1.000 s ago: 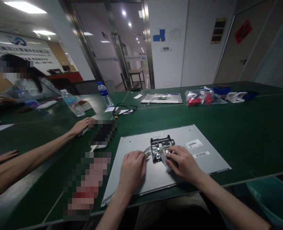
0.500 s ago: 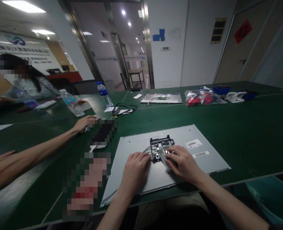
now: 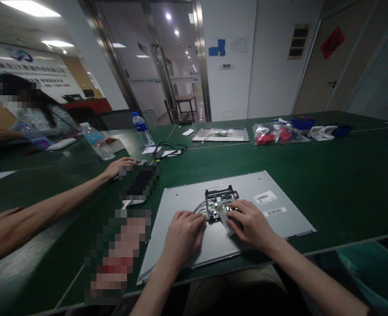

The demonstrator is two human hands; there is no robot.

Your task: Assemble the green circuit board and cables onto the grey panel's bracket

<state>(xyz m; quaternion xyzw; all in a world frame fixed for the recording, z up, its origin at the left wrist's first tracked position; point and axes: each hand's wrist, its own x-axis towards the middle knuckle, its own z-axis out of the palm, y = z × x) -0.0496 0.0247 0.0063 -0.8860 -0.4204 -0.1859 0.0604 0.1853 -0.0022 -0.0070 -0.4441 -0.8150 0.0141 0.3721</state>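
Observation:
A flat grey metal panel [image 3: 185, 199] lies in front of me, with a black frame [image 3: 220, 192] and a small circuit board [image 3: 215, 207] near its middle. My left hand [image 3: 186, 231] rests on the panel at the frame's left side, its fingers bent together beside some thin grey wires [image 3: 200, 206]. What its fingertips hold, if anything, is hidden. At the board's right part is my right hand [image 3: 252, 223], closed with thumb and fingers around a flat grey ribbon cable [image 3: 225, 221]. The hand covers part of the board.
Another person's arm [image 3: 91, 188] reaches in from the left, beside a blurred-out phone-like item [image 3: 141, 182]. Bottles [image 3: 143, 129], a black cable [image 3: 170, 151], a second panel [image 3: 207, 135] and a plastic bag with red items [image 3: 275, 134] stand or lie farther back. A green bin [image 3: 371, 272] is below right.
My left fingers have shifted slightly, and the wires show a little more. The other person's hand has drawn back slightly from a small object. My right hand stays put.

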